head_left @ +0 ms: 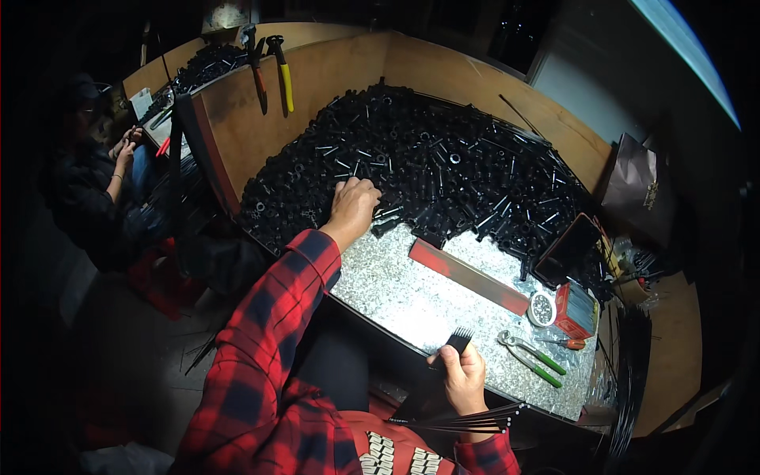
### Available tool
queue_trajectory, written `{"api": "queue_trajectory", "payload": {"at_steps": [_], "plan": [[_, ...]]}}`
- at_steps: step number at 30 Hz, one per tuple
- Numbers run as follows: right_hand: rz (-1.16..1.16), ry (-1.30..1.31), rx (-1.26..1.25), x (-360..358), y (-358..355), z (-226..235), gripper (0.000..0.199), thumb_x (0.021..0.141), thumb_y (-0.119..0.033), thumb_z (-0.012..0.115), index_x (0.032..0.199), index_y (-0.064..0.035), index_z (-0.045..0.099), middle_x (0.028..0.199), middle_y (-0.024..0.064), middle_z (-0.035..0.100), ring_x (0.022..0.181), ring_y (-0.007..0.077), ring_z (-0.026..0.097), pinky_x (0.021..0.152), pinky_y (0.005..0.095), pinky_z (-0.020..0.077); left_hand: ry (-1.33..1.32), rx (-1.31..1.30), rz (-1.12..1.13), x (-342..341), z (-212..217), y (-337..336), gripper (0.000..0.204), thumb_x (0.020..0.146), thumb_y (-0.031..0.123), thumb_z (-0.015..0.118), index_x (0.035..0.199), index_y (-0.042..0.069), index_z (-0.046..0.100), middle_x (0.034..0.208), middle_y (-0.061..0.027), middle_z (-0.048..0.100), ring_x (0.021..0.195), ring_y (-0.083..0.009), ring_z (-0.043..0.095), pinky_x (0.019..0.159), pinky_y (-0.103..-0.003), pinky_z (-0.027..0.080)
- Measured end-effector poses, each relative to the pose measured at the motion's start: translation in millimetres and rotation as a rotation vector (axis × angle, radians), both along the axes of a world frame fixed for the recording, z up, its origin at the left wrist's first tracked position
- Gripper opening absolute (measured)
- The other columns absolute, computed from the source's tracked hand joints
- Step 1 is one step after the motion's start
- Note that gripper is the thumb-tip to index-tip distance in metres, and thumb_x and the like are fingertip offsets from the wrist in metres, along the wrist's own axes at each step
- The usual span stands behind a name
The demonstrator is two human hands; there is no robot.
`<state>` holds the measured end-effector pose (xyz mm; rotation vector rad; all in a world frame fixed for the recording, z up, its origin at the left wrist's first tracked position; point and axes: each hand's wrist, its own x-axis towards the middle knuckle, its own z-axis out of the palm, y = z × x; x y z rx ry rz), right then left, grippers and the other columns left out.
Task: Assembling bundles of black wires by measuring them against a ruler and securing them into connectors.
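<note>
My left hand reaches to the near edge of a large heap of small black tubular parts, many with shiny metal pins. Its fingers bend down against the heap, and what lies under the fingertips is hidden. Close to my body, at the front edge of the speckled work surface, my right hand grips a bundle of thin black rods. Pale pins stick up from the bundle's top. Below that hand, thin black rods with round light tips fan out to the right.
A red bar lies across the surface. To its right are a white cup, a red box, green-handled pincers and a phone-like dark slab. Pliers hang on the wooden wall. A co-worker sits left.
</note>
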<state>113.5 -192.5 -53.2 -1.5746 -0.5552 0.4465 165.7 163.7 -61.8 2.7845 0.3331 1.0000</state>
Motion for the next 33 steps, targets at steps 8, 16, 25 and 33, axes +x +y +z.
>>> {"api": "queue_trajectory", "payload": {"at_steps": [8,16,25,33], "plan": [[-0.002,-0.024,0.006,-1,-2,1,0.019,0.094,-0.018,0.055,0.085,-0.0014,0.059,0.073,0.0035,0.065,0.068,0.0092,0.059,0.064,0.0243,0.0474,0.045,0.077,0.057,-6,10,-1,0.012,0.077,0.003,0.058,0.085,0.006,0.066,0.086,-0.0080,0.058,0.089,-0.0261,0.055,0.077,-0.037,0.040],[0.006,-0.029,0.002,-2,-6,-3,0.018,0.095,-0.018,0.053,0.087,-0.0020,0.057,0.074,0.0041,0.065,0.067,0.0093,0.058,0.063,0.0240,0.0474,-0.396,-0.107,-0.061,-20,44,-19,0.014,0.076,-0.006,0.057,0.088,0.000,0.062,0.087,-0.0132,0.057,0.079,-0.0314,0.058,0.069,-0.037,0.047],[-0.040,-0.028,-0.003,3,-7,-4,0.017,0.096,-0.014,0.049,0.086,-0.0011,0.056,0.073,0.0037,0.064,0.067,0.0096,0.058,0.063,0.0245,0.0469,0.029,-0.615,-0.381,-81,6,-102,0.019,0.076,0.000,0.062,0.094,0.003,0.067,0.087,-0.0101,0.063,0.072,-0.0186,0.060,0.064,-0.028,0.047],[0.029,-0.048,-0.047,0,4,5,0.021,0.096,-0.021,0.051,0.086,-0.0027,0.056,0.074,0.0068,0.064,0.067,0.0103,0.057,0.063,0.0240,0.0458,-0.163,-1.265,-0.453,-80,0,-153,0.025,0.095,0.010,0.048,0.117,0.000,0.055,0.093,-0.0062,0.064,0.085,-0.0101,0.056,0.078,-0.024,0.045]]}}
